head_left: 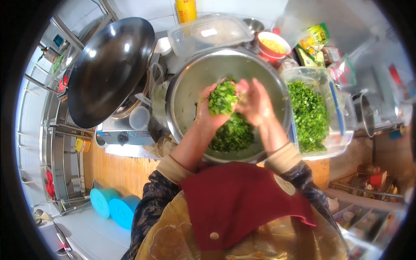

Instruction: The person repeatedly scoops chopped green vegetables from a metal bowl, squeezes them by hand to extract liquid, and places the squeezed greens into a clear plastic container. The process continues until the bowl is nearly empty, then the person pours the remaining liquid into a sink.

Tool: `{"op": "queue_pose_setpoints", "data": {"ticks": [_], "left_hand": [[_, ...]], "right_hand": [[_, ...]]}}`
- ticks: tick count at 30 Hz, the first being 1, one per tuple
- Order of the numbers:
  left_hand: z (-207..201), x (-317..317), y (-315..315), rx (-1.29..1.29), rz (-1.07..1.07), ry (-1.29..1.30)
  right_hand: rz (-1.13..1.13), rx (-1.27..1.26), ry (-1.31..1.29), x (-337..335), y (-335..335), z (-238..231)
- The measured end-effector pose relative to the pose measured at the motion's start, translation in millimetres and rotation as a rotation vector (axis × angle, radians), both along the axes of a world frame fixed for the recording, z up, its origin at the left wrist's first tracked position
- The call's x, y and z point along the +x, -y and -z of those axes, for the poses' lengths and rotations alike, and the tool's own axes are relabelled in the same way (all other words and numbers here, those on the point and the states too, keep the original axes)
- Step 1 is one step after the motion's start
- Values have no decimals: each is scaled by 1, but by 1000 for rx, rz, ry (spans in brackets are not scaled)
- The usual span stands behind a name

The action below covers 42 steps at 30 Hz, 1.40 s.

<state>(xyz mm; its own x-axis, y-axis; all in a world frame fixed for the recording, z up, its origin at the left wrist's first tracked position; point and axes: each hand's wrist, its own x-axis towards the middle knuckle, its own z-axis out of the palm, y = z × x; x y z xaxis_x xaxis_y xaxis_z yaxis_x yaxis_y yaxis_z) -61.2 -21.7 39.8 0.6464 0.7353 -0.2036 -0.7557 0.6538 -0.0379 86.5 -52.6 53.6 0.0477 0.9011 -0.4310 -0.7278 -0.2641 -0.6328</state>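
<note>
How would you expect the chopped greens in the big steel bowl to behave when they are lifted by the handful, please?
The chopped greens are probably loose and light: they lie as small cut pieces in the steel bowl. The clump between the left hand and right hand holds together, so they are likely damp and clingy, yet bits would probably drop off.

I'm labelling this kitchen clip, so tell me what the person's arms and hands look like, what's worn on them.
Both hands, the left hand and right hand, are bare, no gloves. Each forearm is bare up to a beige ribbed cuff, under dark patterned sleeves. No rings or watch are visible.
</note>
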Motion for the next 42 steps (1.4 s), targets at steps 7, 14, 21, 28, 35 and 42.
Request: {"op": "queue_pose_setpoints", "data": {"ticks": [7,14,21,28,35,42], "left_hand": [[-3,30,-13,735,-305,-960],[-12,38,-21,1044,-181,-1112],[-33,54,-36,717,-88,-331],[-67,83,-35,429,65,-415],[-78,95,-39,400,-29,-469],[-64,99,-53,432,22,-428]], "right_hand": [[289,376,513,-51,-19,-13],[376,850,1342,-27,-35,-9],[280,740,1266,-11,-31,-49],[374,728,1455,10,-37,-50],[428,789,1461,22,-47,-52],[470,851,1473,26,-53,-55]]}}
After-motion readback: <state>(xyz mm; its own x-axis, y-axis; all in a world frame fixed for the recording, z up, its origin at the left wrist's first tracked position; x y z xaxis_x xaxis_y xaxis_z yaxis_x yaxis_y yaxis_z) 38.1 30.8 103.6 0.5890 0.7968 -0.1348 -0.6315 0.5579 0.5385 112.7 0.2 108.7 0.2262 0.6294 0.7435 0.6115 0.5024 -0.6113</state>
